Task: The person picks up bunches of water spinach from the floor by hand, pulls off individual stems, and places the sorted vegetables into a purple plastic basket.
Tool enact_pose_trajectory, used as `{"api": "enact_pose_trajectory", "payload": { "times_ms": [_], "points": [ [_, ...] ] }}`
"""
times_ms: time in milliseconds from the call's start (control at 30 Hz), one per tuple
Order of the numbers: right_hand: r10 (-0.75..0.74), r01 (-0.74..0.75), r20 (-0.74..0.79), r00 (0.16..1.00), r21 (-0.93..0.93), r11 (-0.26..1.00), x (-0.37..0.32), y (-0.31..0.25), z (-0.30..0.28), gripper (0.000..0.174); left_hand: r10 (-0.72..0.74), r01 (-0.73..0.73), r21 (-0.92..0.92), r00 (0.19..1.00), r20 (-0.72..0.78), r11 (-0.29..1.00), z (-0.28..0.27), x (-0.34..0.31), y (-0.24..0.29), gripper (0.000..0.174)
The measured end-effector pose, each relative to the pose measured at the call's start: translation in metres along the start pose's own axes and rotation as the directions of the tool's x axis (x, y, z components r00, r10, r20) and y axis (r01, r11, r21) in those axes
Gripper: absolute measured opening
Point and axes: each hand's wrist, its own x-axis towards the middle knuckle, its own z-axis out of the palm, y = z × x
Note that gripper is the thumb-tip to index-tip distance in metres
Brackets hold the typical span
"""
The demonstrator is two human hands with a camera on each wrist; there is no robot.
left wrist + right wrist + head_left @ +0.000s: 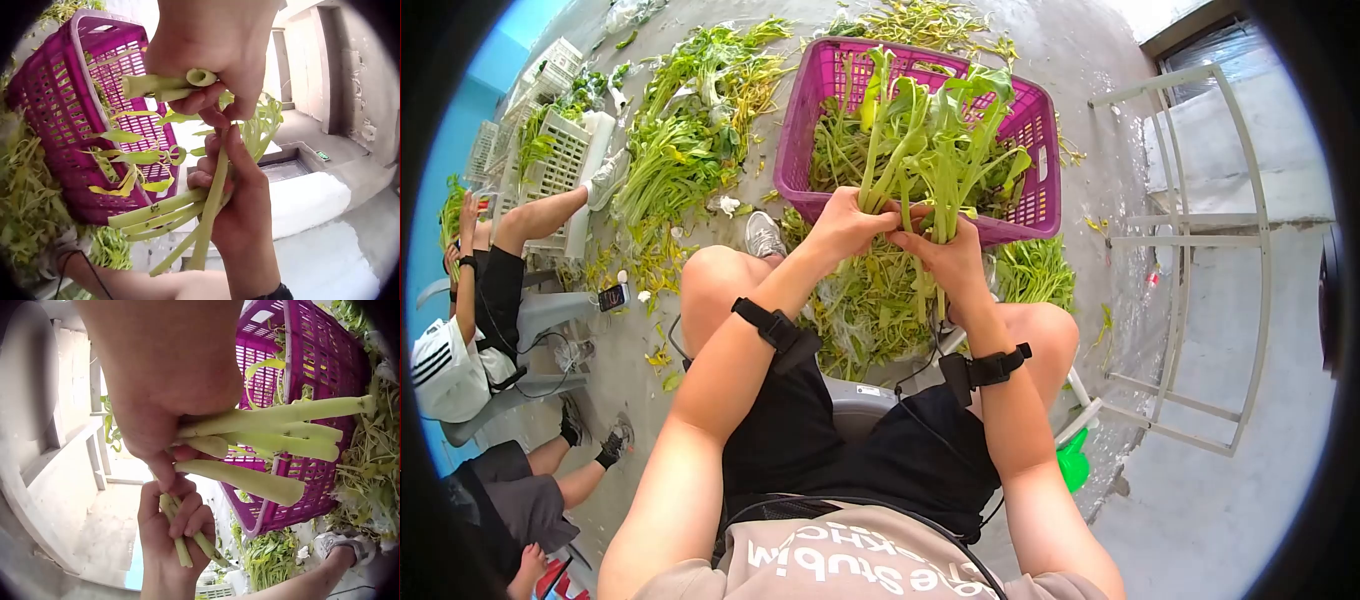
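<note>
Over the near rim of a magenta plastic crate (pixel 1028 218), both hands hold leafy green vegetable stalks. My left hand (pixel 852 222) grips a few thick stalks (pixel 882 165); their hollow cut ends show in the left wrist view. A larger bunch of stalks (pixel 947 190) is held in my right hand (pixel 952 262), its cut ends (pixel 284 481) pointing down. Thumbs and fingertips of the two hands meet between the bunches, where a pale stem (pixel 215 194) passes by the right fingers. The leaves stand upward above the crate, which contains more greens (pixel 835 150).
Trimmed leaves and stems (pixel 850 310) cover the floor between my legs. A heap of greens (pixel 670 160) lies left of the crate. At right stands a metal frame (pixel 1260 240). Two seated people are at left, beside pale crates (pixel 550 165) and a phone (pixel 612 297).
</note>
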Motion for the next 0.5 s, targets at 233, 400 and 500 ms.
{"api": "enact_pose_trajectory", "payload": {
  "times_ms": [233,400,500],
  "points": [
    [0.049,-0.044,-0.056,0.997,0.087,0.995,0.004,0.012,-0.004,0.032,0.002,-0.007,-0.056,0.996,-0.092,0.998,-0.002,0.001,-0.005,0.014],
    [0.065,-0.049,-0.119,0.991,0.136,0.989,0.004,0.006,-0.009,0.032,0.022,-0.039,-0.21,0.996,-0.085,0.977,-0.014,0.0,-0.008,0.02],
    [0.081,-0.064,-0.109,0.991,0.154,0.986,0.004,0.009,-0.011,0.032,0.021,-0.035,-0.147,0.995,-0.096,0.988,-0.01,-0.003,-0.006,0.025]
  ]
}}
